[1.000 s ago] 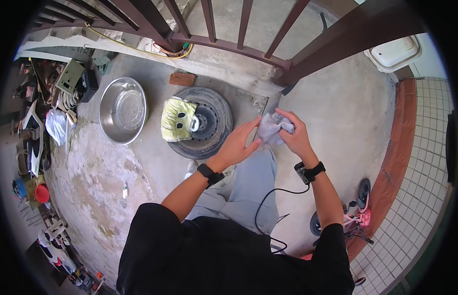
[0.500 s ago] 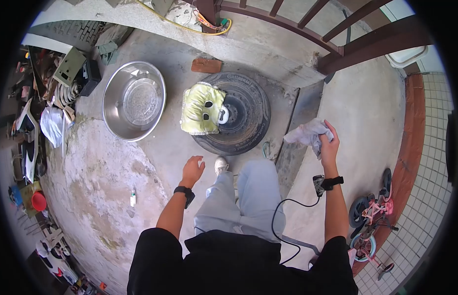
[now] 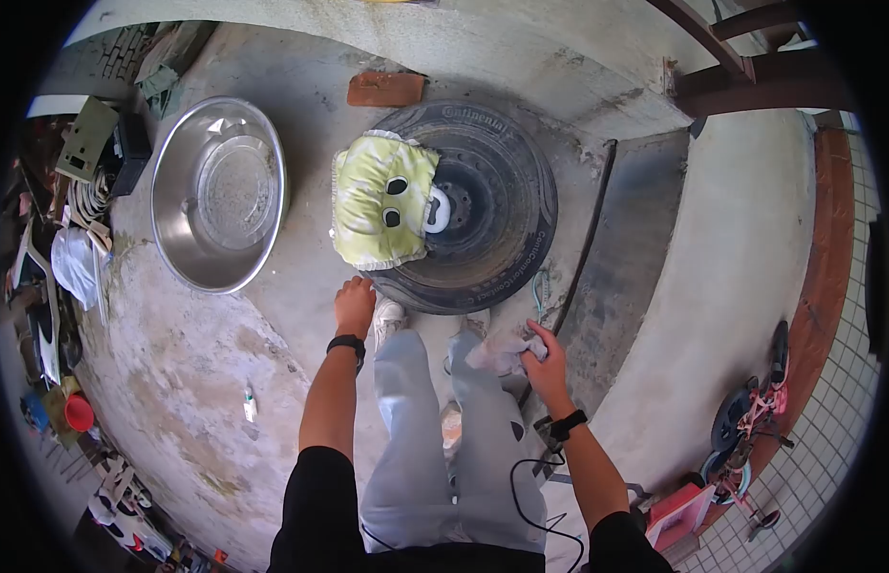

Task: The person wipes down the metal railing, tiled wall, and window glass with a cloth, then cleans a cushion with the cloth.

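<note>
My right hand (image 3: 548, 371) grips a crumpled pale cloth (image 3: 502, 353), which hangs over my right thigh. My left hand (image 3: 354, 307) holds nothing, its fingers loosely bent near the lower edge of a yellow cushion-like piece (image 3: 376, 205) with a ruffled border, black eye spots and a white ring-shaped snout. Whether those fingertips touch it is unclear. The yellow piece lies over the left part of a black tyre (image 3: 521, 181) on its wheel, flat on the concrete. Both hands are just below the tyre.
A large steel basin (image 3: 220, 277) stands left of the tyre. Behind the tyre lies a red brick (image 3: 385, 90). A small white bottle (image 3: 250, 405) is on the floor at left. Clutter lines the far left; a child's bike (image 3: 750, 420) is at right.
My right hand has moved down and left with the cloth, toward my legs. My left hand has moved up and slightly left, closer to the yellow piece. My view has shifted.
</note>
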`<action>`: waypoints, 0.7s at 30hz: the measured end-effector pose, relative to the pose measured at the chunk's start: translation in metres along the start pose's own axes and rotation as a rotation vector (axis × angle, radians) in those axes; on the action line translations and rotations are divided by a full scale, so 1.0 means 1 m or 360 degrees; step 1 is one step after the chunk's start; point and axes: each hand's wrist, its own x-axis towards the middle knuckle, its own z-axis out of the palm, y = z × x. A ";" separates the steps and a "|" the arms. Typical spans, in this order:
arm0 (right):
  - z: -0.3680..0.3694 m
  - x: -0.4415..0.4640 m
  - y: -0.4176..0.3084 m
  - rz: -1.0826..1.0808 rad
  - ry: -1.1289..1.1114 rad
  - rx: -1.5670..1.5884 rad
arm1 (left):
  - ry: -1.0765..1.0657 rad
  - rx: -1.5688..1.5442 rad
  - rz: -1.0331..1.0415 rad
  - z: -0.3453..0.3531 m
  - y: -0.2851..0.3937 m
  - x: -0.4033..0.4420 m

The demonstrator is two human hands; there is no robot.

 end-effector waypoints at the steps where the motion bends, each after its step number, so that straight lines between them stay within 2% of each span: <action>1: 0.007 -0.002 0.011 -0.0022 -0.0020 -0.0043 | 0.0023 -0.0006 0.0040 0.019 0.000 0.017; 3: 0.018 -0.014 0.027 0.0243 0.0029 0.0013 | 0.0087 -0.0009 0.0134 0.058 -0.004 0.053; 4: 0.026 -0.021 0.054 0.0237 0.0115 0.0045 | 0.0090 0.0020 0.0139 0.077 -0.005 0.070; 5: 0.032 -0.034 0.077 0.0254 0.0188 0.0068 | 0.0048 0.0063 0.0170 0.092 -0.006 0.083; 7: 0.045 -0.054 0.087 0.0501 0.0246 0.0087 | -0.0034 0.0137 0.0215 0.119 -0.014 0.109; 8: 0.049 -0.057 0.093 0.0607 0.0281 0.0095 | 0.0173 0.0216 0.0333 0.128 -0.019 0.117; 11: 0.069 -0.065 0.127 0.0430 0.0279 0.0018 | 0.0186 0.0435 0.0511 0.139 -0.031 0.141; 13: 0.084 -0.066 0.131 0.0530 0.0320 0.0088 | 0.0196 0.0435 0.0737 0.139 -0.041 0.137; 17: 0.107 -0.050 0.103 0.0506 0.0277 0.0035 | 0.0258 0.0490 0.0903 0.130 -0.044 0.144; 21: 0.123 -0.028 0.081 0.0217 0.0211 -0.0097 | 0.0231 0.0510 0.0918 0.136 -0.046 0.150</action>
